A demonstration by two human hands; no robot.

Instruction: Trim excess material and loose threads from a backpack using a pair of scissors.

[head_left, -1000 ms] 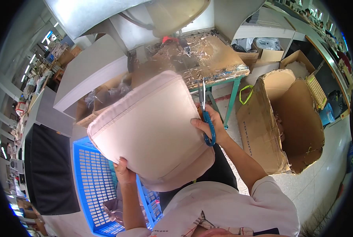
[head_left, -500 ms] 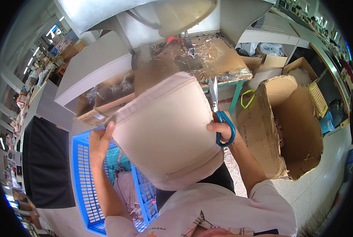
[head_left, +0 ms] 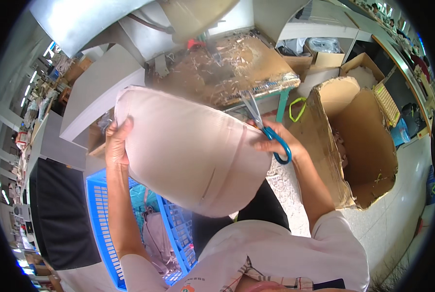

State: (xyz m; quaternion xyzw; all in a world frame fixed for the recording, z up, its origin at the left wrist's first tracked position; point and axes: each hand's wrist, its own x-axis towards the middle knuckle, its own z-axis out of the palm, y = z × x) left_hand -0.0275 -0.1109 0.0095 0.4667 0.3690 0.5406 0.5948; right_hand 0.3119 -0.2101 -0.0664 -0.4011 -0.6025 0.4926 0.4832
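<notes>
Spread in front of me is a pale pink sewn fabric bag piece (head_left: 178, 141) with rounded corners, a seam band and a slit like a zip opening toward its lower right. My left hand (head_left: 117, 142) grips its left edge, thumb on top. At its right edge my right hand (head_left: 286, 140) is closed, with blue-handled scissors (head_left: 259, 121) hanging on the fingers while the thumb presses on the fabric. The scissor blades point up and away, slightly parted, beyond the piece's upper right edge. My right fingertips are hidden behind the fabric.
A blue plastic crate (head_left: 99, 214) holding pink and teal fabric items stands at lower left. Ahead is a worn worktable (head_left: 261, 56) strewn with scraps. To the right stands a large open cardboard box (head_left: 324, 146) with a yellow-green loop (head_left: 298, 110) beside it.
The fabric piece has been turned, so its slit and seam band have swung from the bottom to the right side. My left hand has moved up slightly; the scissors stay in my right.
</notes>
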